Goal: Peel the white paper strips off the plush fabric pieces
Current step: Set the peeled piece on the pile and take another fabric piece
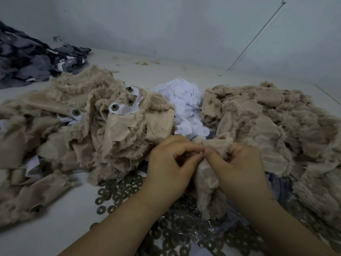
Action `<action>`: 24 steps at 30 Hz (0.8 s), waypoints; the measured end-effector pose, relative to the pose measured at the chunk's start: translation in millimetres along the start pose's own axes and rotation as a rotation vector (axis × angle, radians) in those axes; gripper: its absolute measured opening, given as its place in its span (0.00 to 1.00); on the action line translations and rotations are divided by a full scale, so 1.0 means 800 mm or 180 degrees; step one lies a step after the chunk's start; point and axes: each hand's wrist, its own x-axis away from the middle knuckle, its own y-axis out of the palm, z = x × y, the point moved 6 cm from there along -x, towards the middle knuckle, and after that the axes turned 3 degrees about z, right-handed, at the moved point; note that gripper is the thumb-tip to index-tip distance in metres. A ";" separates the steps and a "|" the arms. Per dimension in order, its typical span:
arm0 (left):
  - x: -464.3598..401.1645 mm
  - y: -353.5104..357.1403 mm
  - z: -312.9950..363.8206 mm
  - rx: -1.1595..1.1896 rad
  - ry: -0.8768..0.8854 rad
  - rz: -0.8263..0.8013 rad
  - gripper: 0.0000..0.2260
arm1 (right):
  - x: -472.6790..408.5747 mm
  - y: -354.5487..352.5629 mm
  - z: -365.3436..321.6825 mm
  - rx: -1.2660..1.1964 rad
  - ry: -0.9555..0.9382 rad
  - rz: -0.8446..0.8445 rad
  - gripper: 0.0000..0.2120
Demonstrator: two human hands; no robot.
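Both hands met at one plush piece hanging lengthwise toward the person: left hand pinched its top edge, right hand gripped fabric just beside; paper strip not visible there.

Both hands meet at the beige plush piece

Bare forearms reach in from below. The left hand and right hand curl fingers, thumbs nearly touching, both pinching the beige plush piece between them
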 end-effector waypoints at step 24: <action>-0.003 0.005 -0.023 0.1565 -0.1238 -0.0533 0.10 | -0.004 0.009 0.024 -0.1019 0.0813 -0.0488 0.03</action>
